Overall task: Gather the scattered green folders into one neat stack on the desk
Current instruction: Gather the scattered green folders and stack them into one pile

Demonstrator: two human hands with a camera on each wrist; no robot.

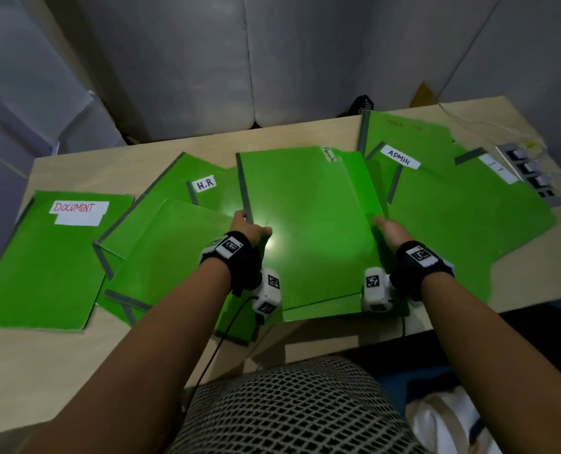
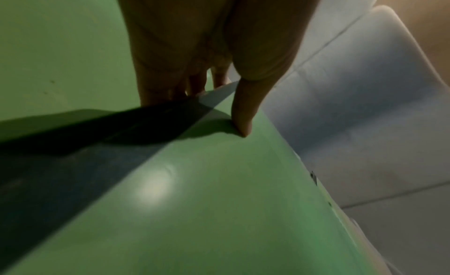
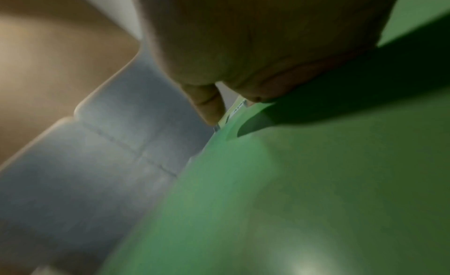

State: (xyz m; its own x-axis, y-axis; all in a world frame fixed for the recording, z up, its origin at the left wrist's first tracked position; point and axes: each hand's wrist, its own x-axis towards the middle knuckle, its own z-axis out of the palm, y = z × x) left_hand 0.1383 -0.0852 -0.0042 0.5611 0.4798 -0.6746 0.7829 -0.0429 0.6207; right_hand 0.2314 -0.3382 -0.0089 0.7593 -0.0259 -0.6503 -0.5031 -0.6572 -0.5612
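A green folder [image 1: 308,224] with a grey spine and a small label at its far right corner is in the middle of the desk, its far edge lifted. My left hand [image 1: 246,227] grips its left spine edge, thumb [image 2: 243,115] on top and fingers curled under. My right hand [image 1: 387,229] holds the right edge of this folder [image 3: 292,202]. Another green folder [image 1: 321,311] lies under its near edge. Spread on the desk are the DOCUMENT folder [image 1: 53,257], the H.R folder [image 1: 203,185], an unlabelled one [image 1: 174,253] and the ADMIN folder [image 1: 452,217].
Two more green folders [image 1: 403,132] overlap at the back right. A grey power strip [image 1: 531,173] with a cable lies at the desk's right edge. The wooden desk [image 1: 43,355] ends near my lap. Grey cushions [image 1: 305,60] stand behind it.
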